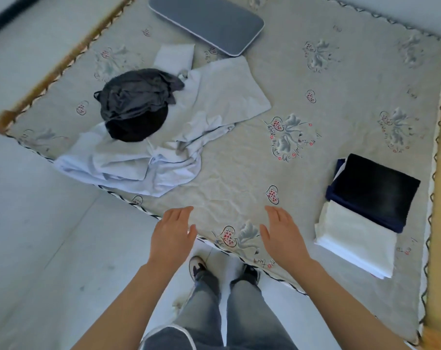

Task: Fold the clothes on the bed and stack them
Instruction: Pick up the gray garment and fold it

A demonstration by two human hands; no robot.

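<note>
Btwn garments: left hand (172, 236) & right hand (283, 236) hovering released, holding nothing; next probably reaching for grey garment (136, 97) atop unfolded pile.

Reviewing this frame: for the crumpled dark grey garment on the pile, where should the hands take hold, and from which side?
Probably the dark grey garment by its bunched upper folds, reaching in from the person's near side. It sits uppermost on the light blue clothes, so lifting it should not drag them. Both the left hand and right hand are open and free.
</note>
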